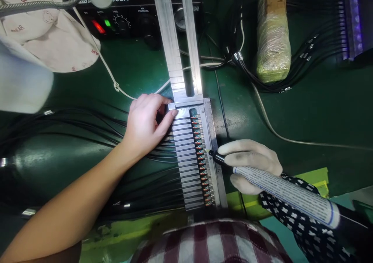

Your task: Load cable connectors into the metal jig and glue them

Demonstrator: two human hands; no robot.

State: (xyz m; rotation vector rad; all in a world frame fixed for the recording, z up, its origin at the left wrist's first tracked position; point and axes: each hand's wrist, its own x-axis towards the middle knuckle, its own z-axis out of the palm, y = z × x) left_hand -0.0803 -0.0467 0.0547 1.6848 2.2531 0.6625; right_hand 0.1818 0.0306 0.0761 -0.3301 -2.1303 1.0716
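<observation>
A long metal fixture lies before me, with black cables in its slots. Small connector ends with orange and green wires line its right side. My bare left hand pinches a small metal block at the fixture's upper left edge between thumb and forefinger. In a white glove, my right hand grips a thick glue syringe with a printed white barrel and black nose. Its thin yellowish tip is at the connector ends, about midway along the row; whether it touches them I cannot tell.
A slotted metal rail extends from the fixture toward a black dispenser controller. Black cables spread left. At the back right are a plastic-wrapped block and a purple-lit unit with cables. A patterned cloth sits upper left.
</observation>
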